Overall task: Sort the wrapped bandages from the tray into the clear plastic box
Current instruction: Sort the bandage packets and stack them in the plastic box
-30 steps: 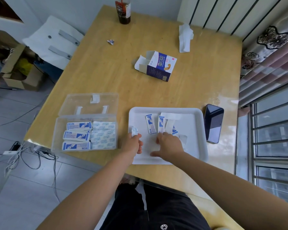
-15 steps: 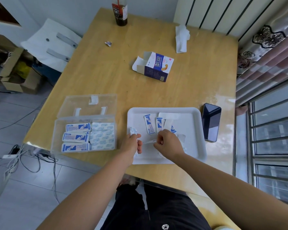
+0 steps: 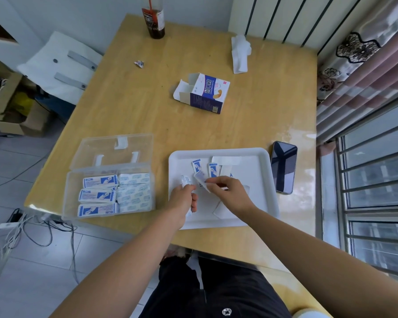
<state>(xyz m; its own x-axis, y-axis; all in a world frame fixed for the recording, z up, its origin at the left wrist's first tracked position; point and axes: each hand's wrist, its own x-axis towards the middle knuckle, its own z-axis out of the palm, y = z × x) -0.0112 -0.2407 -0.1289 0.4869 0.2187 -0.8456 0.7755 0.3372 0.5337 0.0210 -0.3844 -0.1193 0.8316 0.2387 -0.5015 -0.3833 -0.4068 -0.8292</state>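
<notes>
Right hand [image 3: 230,191] pinches one wrapped bandage [image 3: 201,179] between thumb and fingertips, just above the tray [image 3: 255,177]. Left hand [image 3: 184,198] is curled round a white bunch [image 3: 185,180] (probably more bandages, blurred). The open clear box [image 3: 110,167] sits left of the tray, with stacks inside.

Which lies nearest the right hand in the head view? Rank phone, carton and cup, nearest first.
From the right hand:
1. Phone, beside the tray's right edge.
2. Carton, mid-table.
3. Cup, at the far edge.
</notes>
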